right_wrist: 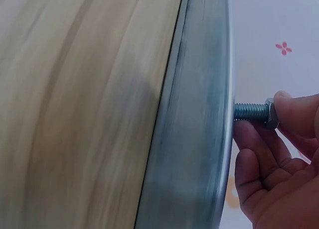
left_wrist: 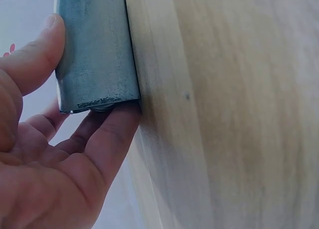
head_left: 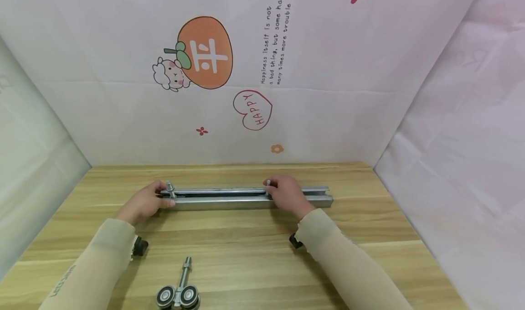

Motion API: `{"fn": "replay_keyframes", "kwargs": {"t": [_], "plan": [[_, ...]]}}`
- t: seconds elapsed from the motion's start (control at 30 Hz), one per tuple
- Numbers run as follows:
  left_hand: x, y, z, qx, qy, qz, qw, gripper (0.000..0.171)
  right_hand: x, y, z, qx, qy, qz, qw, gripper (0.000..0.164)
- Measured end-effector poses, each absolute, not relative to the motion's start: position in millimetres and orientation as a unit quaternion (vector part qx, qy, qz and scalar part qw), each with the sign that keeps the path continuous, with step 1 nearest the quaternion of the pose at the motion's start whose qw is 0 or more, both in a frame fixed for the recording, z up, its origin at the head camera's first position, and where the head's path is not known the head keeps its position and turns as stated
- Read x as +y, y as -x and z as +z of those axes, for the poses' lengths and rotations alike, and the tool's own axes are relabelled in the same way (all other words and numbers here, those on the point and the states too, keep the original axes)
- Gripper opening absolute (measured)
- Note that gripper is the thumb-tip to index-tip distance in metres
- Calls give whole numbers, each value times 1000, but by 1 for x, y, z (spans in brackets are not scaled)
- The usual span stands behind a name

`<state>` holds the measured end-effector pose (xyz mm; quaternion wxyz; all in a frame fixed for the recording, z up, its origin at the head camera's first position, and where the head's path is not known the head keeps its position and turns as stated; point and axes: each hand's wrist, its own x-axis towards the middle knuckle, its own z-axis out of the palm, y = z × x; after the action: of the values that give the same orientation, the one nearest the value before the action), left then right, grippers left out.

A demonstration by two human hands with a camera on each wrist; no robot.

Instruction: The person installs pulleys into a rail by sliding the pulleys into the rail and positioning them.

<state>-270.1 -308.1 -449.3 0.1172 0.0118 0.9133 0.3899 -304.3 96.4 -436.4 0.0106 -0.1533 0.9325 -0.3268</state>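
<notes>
A long silver channel rail [head_left: 229,204] lies across the wooden table, its slot facing up. My left hand [head_left: 145,203] grips the rail's left end, thumb on the near side and fingers at the open end. There a threaded bolt with a nut [head_left: 170,189] stands up from the slot, and a dark rounded edge shows inside the rail end [left_wrist: 102,108]. Right of the rail's middle, my right hand [head_left: 287,193] pinches a second upright bolt [right_wrist: 251,111] at its nut [right_wrist: 272,113]. The lower part of this bolt is hidden in the rail.
A loose roller trolley [head_left: 180,294] with black-rimmed wheels and a threaded stem lies near the table's front edge. Behind the wooden table [head_left: 238,255] rises a printed white cloth [head_left: 328,127], with more white cloth at both sides.
</notes>
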Motion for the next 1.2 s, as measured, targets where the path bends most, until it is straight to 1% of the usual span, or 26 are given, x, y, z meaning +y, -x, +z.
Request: {"fn": "replay_keyframes", "kwargs": {"t": [0.57, 0.97, 1.2], "plan": [[-306, 269, -447, 913, -9, 390, 120, 55, 56, 304, -437, 932, 162, -323, 39, 23], [-306, 268, -447, 913, -6, 391, 121, 60, 39, 303, -437, 924, 160, -342, 49, 23], [-306, 268, -446, 914, -8, 387, 121, 60, 33, 305, -440, 920, 173, -350, 42, 23]]}}
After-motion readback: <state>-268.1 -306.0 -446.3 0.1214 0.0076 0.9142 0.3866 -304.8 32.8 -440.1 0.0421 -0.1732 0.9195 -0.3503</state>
